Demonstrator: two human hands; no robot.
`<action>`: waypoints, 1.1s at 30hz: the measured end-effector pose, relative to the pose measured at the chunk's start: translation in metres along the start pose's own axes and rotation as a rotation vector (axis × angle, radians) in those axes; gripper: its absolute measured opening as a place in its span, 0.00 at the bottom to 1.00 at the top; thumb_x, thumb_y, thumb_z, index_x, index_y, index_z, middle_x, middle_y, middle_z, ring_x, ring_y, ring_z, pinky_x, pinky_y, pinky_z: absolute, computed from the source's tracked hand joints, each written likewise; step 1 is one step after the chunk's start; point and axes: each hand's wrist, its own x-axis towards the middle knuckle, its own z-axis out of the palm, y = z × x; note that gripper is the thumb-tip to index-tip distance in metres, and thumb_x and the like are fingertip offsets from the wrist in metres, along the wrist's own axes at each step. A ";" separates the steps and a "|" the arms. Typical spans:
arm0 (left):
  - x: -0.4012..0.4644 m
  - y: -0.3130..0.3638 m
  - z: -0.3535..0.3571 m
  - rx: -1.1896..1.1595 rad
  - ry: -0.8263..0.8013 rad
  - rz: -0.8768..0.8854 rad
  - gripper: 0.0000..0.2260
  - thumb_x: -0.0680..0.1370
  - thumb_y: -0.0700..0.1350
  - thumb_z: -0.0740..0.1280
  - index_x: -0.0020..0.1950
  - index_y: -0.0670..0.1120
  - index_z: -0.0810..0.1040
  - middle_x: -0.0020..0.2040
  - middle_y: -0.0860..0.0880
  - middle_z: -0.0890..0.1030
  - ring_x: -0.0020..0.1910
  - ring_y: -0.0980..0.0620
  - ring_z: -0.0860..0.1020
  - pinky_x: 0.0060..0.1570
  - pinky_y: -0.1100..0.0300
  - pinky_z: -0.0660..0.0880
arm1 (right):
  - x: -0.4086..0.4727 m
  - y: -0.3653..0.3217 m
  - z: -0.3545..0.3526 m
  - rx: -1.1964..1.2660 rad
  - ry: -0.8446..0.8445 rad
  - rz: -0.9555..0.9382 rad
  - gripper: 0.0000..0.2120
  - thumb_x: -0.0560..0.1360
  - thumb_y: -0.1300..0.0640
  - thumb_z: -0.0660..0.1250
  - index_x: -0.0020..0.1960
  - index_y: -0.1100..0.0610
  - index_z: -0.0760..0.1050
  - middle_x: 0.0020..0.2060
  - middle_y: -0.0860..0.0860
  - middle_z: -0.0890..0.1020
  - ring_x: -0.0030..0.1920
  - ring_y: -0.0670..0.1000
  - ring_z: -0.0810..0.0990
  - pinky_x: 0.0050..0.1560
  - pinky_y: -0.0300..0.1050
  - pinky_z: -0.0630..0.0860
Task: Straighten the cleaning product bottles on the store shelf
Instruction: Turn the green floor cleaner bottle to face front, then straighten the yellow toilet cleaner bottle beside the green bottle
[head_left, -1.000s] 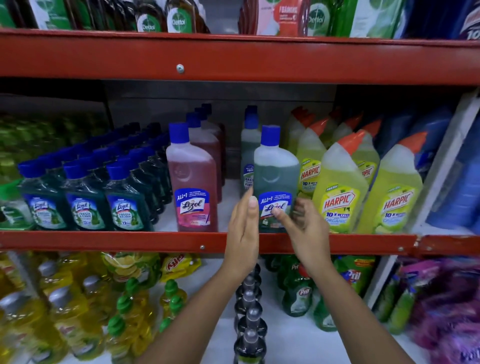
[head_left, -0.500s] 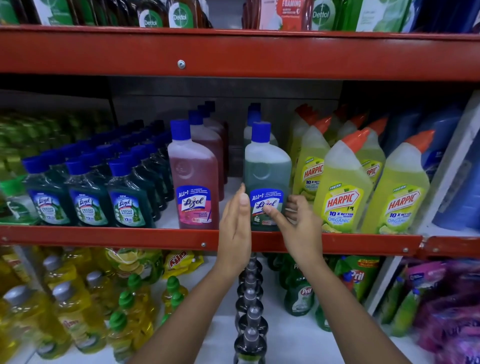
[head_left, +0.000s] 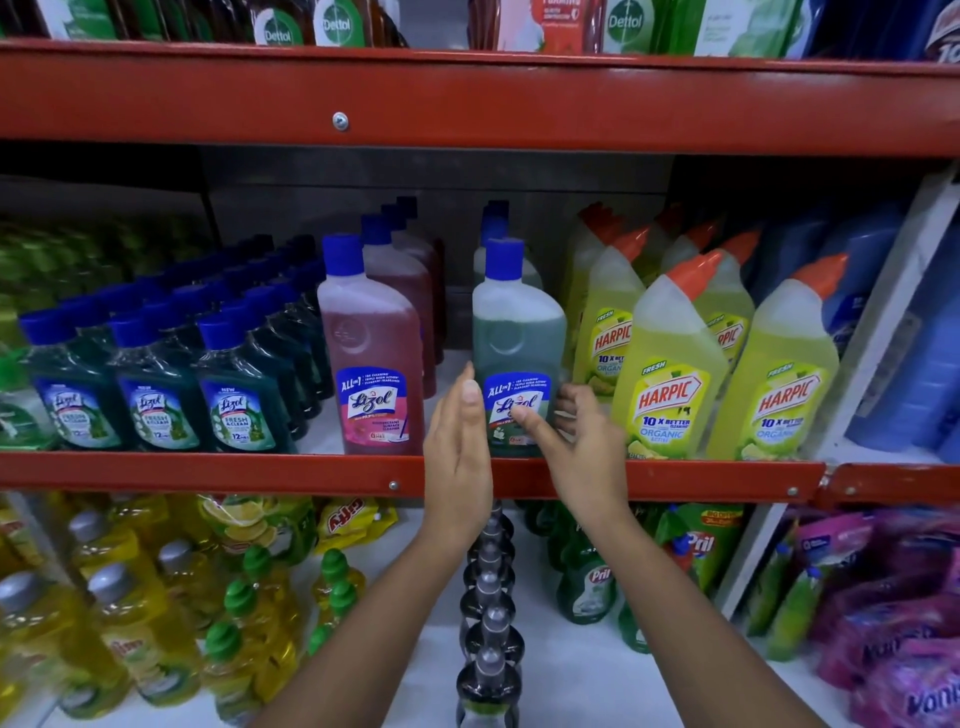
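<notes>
A green Lizol bottle (head_left: 519, 332) with a blue cap stands upright at the front of the middle shelf (head_left: 208, 475). My left hand (head_left: 460, 452) is flat, fingers straight, just left of its base. My right hand (head_left: 582, 447) curls around the bottle's lower right side, thumb on the label. A pink Lizol bottle (head_left: 371, 353) stands upright to the left, with more pink ones in a row behind it. Yellow-green Harpic bottles (head_left: 670, 364) with orange caps stand to the right.
Several small dark green Lizol bottles (head_left: 156, 384) fill the left of the shelf. Blue bottles (head_left: 883, 322) stand far right behind a white upright. Dettol packs sit on the top shelf (head_left: 467, 98). Below are yellow dish-soap bottles (head_left: 119, 623), Pril bottles (head_left: 587, 577) and dark spray bottles (head_left: 488, 623).
The green Lizol bottle has shifted left and forward, away from the Harpic bottles, and now stands square to the shelf edge. Both hands stay at its base.
</notes>
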 end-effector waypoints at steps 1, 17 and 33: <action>0.000 -0.001 0.000 0.007 0.008 -0.008 0.29 0.78 0.66 0.49 0.73 0.52 0.70 0.66 0.59 0.77 0.67 0.63 0.74 0.64 0.67 0.71 | 0.000 0.000 0.000 -0.003 -0.001 -0.001 0.24 0.70 0.46 0.72 0.59 0.57 0.72 0.50 0.49 0.82 0.45 0.43 0.81 0.43 0.34 0.78; -0.037 0.017 0.048 0.167 0.112 0.101 0.24 0.81 0.59 0.53 0.70 0.47 0.72 0.65 0.49 0.73 0.62 0.72 0.69 0.59 0.78 0.64 | -0.020 0.007 -0.065 0.091 0.345 -0.060 0.12 0.74 0.50 0.69 0.54 0.56 0.76 0.48 0.51 0.82 0.50 0.48 0.81 0.47 0.39 0.78; -0.018 0.031 0.117 0.016 -0.271 -0.188 0.20 0.80 0.69 0.49 0.61 0.62 0.73 0.62 0.52 0.81 0.63 0.58 0.78 0.66 0.53 0.73 | 0.008 0.058 -0.114 -0.039 0.145 0.044 0.28 0.72 0.39 0.68 0.65 0.54 0.70 0.59 0.50 0.80 0.59 0.51 0.78 0.59 0.53 0.77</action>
